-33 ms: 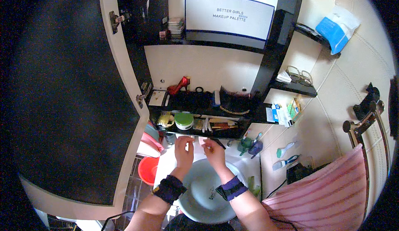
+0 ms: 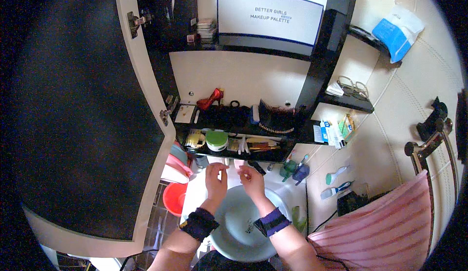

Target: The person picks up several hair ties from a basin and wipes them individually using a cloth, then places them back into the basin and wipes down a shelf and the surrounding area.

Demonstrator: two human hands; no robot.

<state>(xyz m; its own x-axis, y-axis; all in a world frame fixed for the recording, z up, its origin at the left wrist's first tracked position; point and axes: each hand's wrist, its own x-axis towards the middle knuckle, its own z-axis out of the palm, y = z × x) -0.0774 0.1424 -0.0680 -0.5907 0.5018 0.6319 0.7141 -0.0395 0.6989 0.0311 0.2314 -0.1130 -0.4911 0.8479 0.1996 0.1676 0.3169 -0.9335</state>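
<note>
Both my hands are raised over the far rim of a pale blue-grey basin (image 2: 229,241), with dark bands round the wrists. My left hand (image 2: 216,180) has its fingers bent and its thumb near the index finger; anything in it is too small to make out. Close beside it, my right hand (image 2: 252,182) is curled with thumb and fingertips pinched together, and what they hold, if anything, is hidden. Just beyond the fingertips stand a small pink item (image 2: 239,163) and a dark oblong item (image 2: 256,167), both below the cabinet. The basin stands on a white sink (image 2: 195,193).
An open dark cabinet door (image 2: 92,115) fills the left. Ahead, a shelf bears a green-lidded jar (image 2: 216,140) and a black comb (image 2: 276,117). Green and purple cups (image 2: 301,173) stand right of the sink. A red bucket (image 2: 174,199) is left; a pink striped towel (image 2: 380,217) hangs right.
My hands have dropped very slightly away from the shelf, and the view has shifted a little. Both hands keep nearly the same bent pose.
</note>
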